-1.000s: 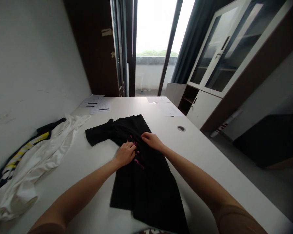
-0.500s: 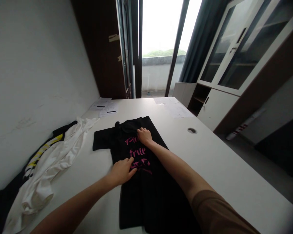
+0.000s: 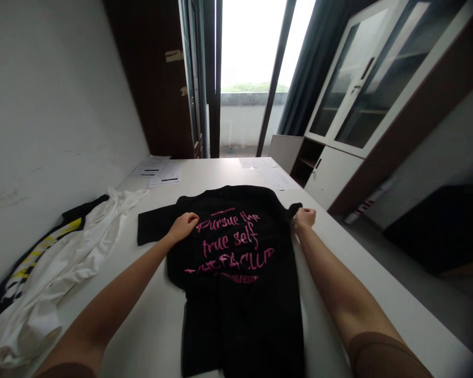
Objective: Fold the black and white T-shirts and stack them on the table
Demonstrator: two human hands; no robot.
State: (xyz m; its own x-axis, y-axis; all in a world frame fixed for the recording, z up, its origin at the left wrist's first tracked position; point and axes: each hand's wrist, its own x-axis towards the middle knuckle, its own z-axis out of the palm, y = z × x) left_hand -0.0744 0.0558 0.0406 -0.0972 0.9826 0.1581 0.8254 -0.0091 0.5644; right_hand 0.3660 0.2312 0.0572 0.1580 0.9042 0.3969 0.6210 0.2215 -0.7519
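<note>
Since half a second ago the right hand (image 3: 305,218) has swung outward, fingertips pinching the bunched edge of the black shirt (image 3: 252,315); the left hand (image 3: 185,227) curls beside the pink lettering (image 3: 215,243), its hold unclear. Spreading seems the step; next calls for flattening that edge. Soft, matt cloth lies on the smooth white table (image 3: 153,307), crinkled white garment (image 3: 82,252) leftward.

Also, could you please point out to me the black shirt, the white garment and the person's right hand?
Black shirt (image 3: 240,302): head view, on the plain fabric of its body.
White garment (image 3: 74,252): head view, on its wrinkled middle part.
Right hand (image 3: 305,217): head view, on the middle of the hand.
</note>
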